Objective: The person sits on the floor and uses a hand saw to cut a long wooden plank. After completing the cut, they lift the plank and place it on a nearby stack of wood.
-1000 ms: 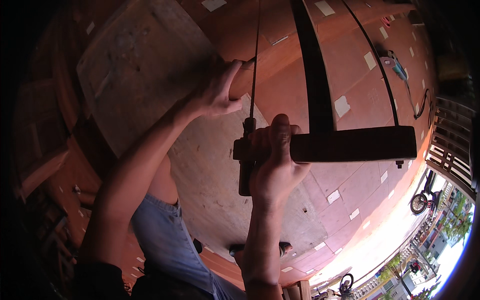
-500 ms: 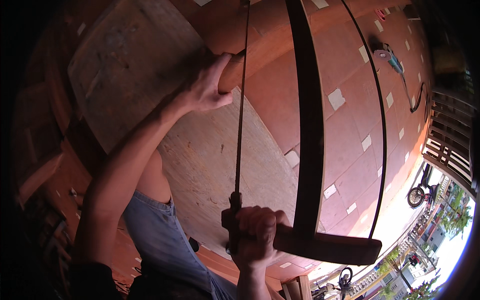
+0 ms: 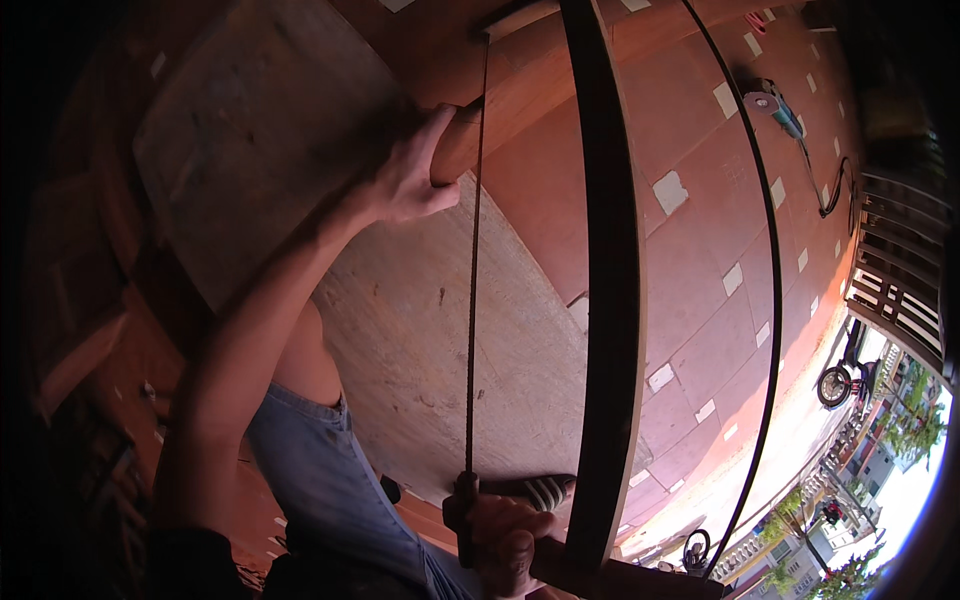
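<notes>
Across most of the view spreads a reddish tiled floor (image 3: 700, 290), set with small pale squares; left of centre lies a broad grey board (image 3: 520, 330). Over both, as I see it from my remote post, stands a frame saw (image 3: 612, 250): its dark middle beam and thin blade (image 3: 472, 330) run away from the person, and a dark rod or cord, I cannot tell which, follows on the right. Beyond the board's middle lies a long piece of brown timber (image 3: 535, 95), its long axis running from the left hand (image 3: 405, 175) toward the upper right, so that it meets the line of the blade aslant. To the far right, well apart, a grinder (image 3: 783, 115) rests on the tiles. Low in my view, the right hand (image 3: 505, 540) is wrapped around the saw's near end, beside the foot of the blade; from it, the timber lies straight ahead, well away along the blade. The left hand is clamped on the timber's near end, its thumb and forefinger on opposite sides. Smallest, and what I judge the move to turn on, is the gap at the crossing: the blade passes just right of the left hand, by far the nearer of the two. Whether the teeth touch the wood there, I cannot tell.
</notes>
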Demonstrator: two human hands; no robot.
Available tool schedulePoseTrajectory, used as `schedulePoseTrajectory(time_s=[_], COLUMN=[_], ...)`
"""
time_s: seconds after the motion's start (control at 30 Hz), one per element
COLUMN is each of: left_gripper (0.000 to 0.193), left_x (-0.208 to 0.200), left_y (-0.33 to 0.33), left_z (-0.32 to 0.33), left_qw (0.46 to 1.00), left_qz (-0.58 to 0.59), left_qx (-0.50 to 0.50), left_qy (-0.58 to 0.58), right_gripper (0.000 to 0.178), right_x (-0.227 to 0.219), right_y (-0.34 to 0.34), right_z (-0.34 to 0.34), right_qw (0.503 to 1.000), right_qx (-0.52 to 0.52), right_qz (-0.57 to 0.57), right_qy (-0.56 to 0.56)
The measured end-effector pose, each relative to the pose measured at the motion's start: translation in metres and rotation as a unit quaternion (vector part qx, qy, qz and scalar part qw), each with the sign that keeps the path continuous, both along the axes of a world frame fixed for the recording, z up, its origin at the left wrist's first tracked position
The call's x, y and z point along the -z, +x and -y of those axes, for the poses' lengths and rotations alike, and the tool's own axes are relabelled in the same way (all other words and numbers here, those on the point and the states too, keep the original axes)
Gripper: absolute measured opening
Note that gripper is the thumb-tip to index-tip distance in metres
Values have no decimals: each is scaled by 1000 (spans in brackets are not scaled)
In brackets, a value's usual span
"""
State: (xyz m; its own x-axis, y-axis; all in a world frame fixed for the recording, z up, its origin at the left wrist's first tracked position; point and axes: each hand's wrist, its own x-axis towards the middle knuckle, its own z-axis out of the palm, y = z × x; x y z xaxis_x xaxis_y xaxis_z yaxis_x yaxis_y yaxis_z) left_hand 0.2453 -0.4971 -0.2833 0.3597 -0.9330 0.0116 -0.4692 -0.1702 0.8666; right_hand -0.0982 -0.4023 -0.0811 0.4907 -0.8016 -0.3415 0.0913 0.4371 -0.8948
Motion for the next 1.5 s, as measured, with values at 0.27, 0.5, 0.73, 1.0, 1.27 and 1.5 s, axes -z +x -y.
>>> schedulePoseTrajectory(time_s=[0.27, 0.5, 0.73, 1.0, 1.27, 1.5], left_gripper=[81, 91, 89, 83, 90, 89], left_x=[4, -2, -3, -10, -1, 8], left_y=[3, 15, 11, 0, 14, 11], left_z=[-12, -7, -11, -6, -11, -18], left_qw=[999, 999, 999, 995, 999, 1000], left_qz=[25, 13, 0, 19, 10, 17], left_qx=[-45, -5, 1, -35, 10, -15], left_qy=[16, 49, 42, 86, 48, 19], right_gripper=[36, 31, 27, 37, 35, 32], right_x=[107, 74, 10, 112, 53, 34], right_y=[160, 148, -5, 174, 81, 39], right_z=[104, 98, -23, 123, 48, 16], right_qw=[990, 996, 997, 991, 998, 998], right_qx=[129, 77, 73, 115, 61, 47], right_qz=[7, -28, 25, 7, -18, 31], right_qy=[-49, -37, 23, -63, -20, -21])
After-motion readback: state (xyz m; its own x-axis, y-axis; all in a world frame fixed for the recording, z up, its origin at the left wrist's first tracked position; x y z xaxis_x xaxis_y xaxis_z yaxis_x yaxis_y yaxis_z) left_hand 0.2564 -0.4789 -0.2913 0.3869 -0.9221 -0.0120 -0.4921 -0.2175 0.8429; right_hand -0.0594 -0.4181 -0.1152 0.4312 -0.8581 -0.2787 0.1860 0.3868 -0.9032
